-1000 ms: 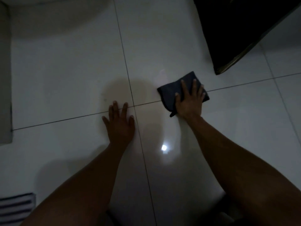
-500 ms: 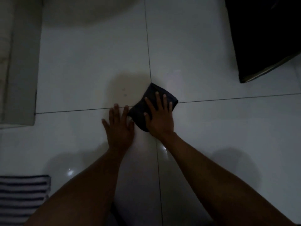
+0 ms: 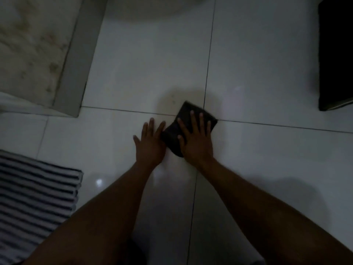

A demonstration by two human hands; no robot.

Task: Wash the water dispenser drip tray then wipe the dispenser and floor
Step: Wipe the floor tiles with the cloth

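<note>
A dark folded cloth (image 3: pixel 186 111) lies flat on the white tiled floor (image 3: pixel 149 60), right where the grout lines cross. My right hand (image 3: pixel 195 139) presses down on it, fingers spread over its top. My left hand (image 3: pixel 150 145) rests palm-down on the bare tile just left of the cloth, its fingers touching the cloth's edge. A faint dull patch shows on the tile just beyond the cloth. The scene is dim.
A black base of a dark unit (image 3: pixel 336 54) stands at the far right. A striped mat (image 3: pixel 34 194) lies at the near left. A grey ledge (image 3: pixel 80 60) with a mottled beige surface behind it fills the far left.
My right hand has slid the cloth leftward from near the black unit to the grout crossing beside my left hand. The view has shifted, showing more of the mat and ledge.
</note>
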